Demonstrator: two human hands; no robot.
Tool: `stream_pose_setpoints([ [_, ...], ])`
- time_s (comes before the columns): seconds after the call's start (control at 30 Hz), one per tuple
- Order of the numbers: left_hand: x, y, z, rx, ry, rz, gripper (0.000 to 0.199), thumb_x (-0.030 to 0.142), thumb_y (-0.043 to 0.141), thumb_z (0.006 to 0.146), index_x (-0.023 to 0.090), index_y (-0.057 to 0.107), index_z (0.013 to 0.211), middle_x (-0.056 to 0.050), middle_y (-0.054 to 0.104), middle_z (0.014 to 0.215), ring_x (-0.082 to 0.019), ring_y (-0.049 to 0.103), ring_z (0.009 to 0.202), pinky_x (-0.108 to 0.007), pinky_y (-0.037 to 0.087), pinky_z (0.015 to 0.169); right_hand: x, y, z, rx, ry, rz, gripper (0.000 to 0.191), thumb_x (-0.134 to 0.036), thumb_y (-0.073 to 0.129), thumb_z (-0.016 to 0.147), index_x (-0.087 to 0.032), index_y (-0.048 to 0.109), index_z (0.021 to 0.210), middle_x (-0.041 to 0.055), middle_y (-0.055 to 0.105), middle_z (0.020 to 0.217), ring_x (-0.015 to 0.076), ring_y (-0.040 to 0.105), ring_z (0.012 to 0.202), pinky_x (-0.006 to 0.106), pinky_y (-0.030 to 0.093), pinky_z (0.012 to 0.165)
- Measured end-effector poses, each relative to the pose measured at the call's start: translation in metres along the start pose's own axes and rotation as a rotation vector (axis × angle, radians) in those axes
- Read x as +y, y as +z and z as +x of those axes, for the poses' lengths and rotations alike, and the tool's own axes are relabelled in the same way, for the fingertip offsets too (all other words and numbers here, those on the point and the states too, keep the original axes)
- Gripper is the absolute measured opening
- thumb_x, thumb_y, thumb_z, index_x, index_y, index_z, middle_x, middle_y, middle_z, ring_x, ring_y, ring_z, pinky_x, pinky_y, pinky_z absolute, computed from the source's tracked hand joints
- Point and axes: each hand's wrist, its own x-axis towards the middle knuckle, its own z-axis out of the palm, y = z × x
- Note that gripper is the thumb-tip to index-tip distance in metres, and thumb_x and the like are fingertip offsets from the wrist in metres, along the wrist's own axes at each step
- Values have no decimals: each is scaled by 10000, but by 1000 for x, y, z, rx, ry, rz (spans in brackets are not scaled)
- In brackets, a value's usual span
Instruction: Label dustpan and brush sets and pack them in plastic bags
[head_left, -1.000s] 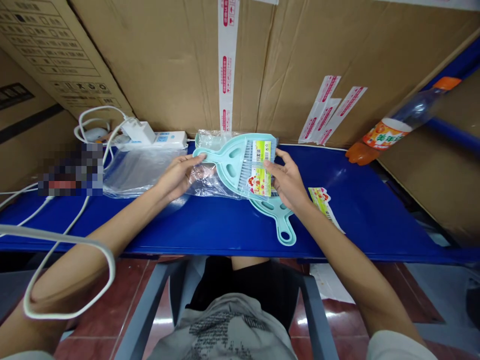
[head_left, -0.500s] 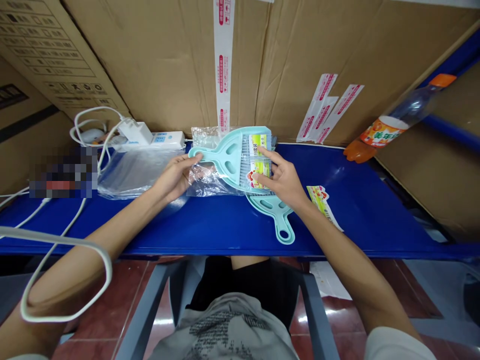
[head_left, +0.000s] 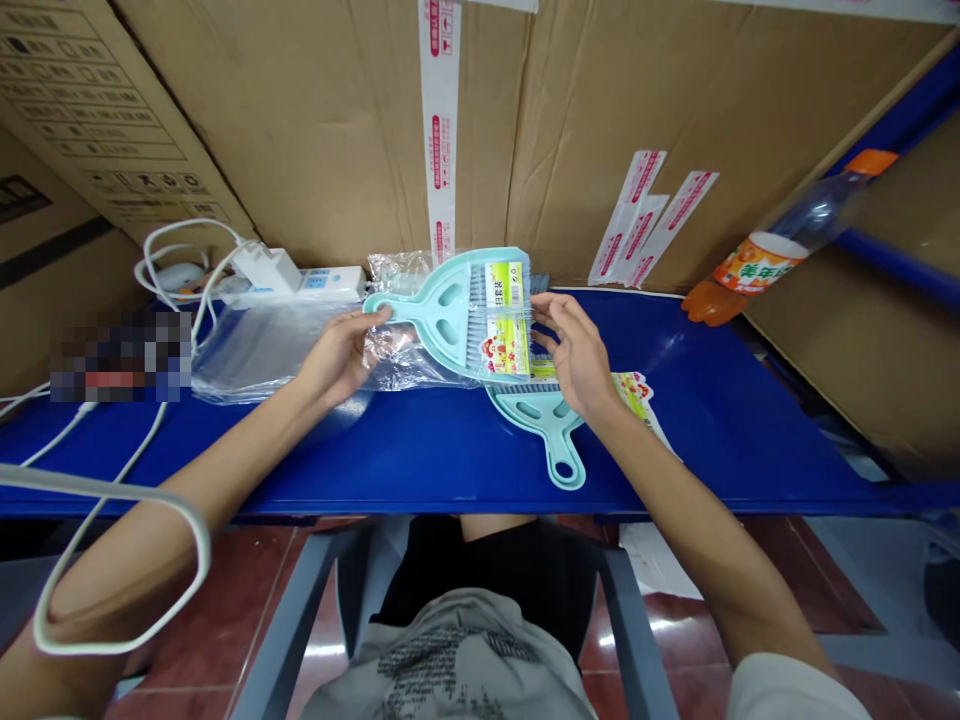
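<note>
A light teal dustpan with a grey-bristled brush and a colourful label card is held level above the table. My left hand pinches its handle end at the left. At the bristle end, my right hand has bent fingers touching or just beside the right edge; its grip is partly hidden. A clear plastic bag lies beneath the pan. A second teal dustpan rests lower on the table, its upper part covered. Another label card lies right of it, partly behind my right wrist.
Flat clear bags lie on the blue table at the left, near a white power strip and white cables. An orange drink bottle leans at the right. Cardboard stands behind.
The dustpan has shifted slightly left in view with my left hand. My right hand's fingers have moved off the label to the pan's right edge.
</note>
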Motion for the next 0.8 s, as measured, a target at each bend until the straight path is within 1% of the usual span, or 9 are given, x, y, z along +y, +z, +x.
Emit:
stream_pose_setpoints([
  [0.13, 0, 1, -1, 34, -13, 10, 65, 111, 812, 790, 109, 752, 815, -60, 756, 762, -168, 741, 647, -265, 677, 715, -5, -1, 1, -77, 188, 106, 329, -557, 801, 843, -307, 694, 1029, 35, 809, 1127, 276, 760, 1099, 432, 643, 881],
  [0.27, 1, 1, -2, 33, -22, 6, 66, 114, 811, 798, 115, 745, 808, -78, 763, 782, -188, 769, 693, -260, 666, 724, -8, 6, -3, -123, 262, 125, 398, -607, 828, 777, -249, 705, 900, 108, 819, 1019, 340, 762, 1104, 475, 667, 827],
  [0.33, 0, 0, -1, 31, -19, 2, 67, 110, 809, 803, 116, 744, 818, -80, 763, 779, -203, 781, 721, -264, 665, 720, -11, 9, -4, -126, 264, 127, 417, -628, 824, 772, -237, 727, 880, 121, 823, 1007, 346, 765, 1112, 473, 675, 823],
  [0.4, -1, 0, 1, 41, -25, -9, 53, 121, 795, 828, 118, 747, 848, -72, 754, 750, -213, 781, 716, -262, 657, 671, -14, 10, -6, -118, 258, 127, 414, -618, 837, 760, -232, 743, 879, 117, 829, 1007, 337, 775, 1093, 455, 680, 804],
  [0.47, -3, -1, 3, 41, -34, -21, 54, 162, 776, 876, 120, 752, 902, -74, 760, 759, -219, 779, 716, -264, 649, 635, -16, 10, -7, -99, 247, 134, 389, -567, 876, 728, -229, 749, 873, 105, 832, 994, 322, 787, 1047, 433, 681, 770],
  [0.53, -6, -3, 5, 42, -26, -22, 91, 211, 769, 919, 124, 749, 936, -83, 775, 799, -221, 777, 729, -277, 654, 650, -17, 11, -8, -73, 234, 150, 358, -507, 907, 702, -226, 748, 856, 91, 831, 966, 303, 795, 981, 414, 677, 731],
  [0.6, -8, -5, 8, 63, -1, -12, 110, 235, 778, 933, 138, 735, 905, -76, 775, 812, -206, 764, 731, -272, 647, 669, -17, 11, -8, -54, 219, 163, 330, -471, 905, 704, -220, 757, 860, 81, 830, 955, 279, 795, 916, 396, 668, 695],
  [0.7, -9, -9, 10, 116, 30, 1, 165, 256, 788, 934, 158, 708, 829, -55, 751, 774, -174, 719, 690, -240, 597, 626, -15, 10, -7, -27, 187, 151, 313, -440, 874, 725, -215, 795, 928, 78, 832, 984, 239, 779, 852, 366, 646, 658],
  [0.8, -8, -9, 11, 146, 33, -19, 163, 238, 789, 929, 159, 704, 815, -44, 738, 762, -153, 674, 649, -237, 569, 616, -12, 9, -7, 1, 166, 112, 316, -406, 877, 727, -228, 813, 980, 65, 826, 989, 214, 762, 842, 359, 645, 676],
])
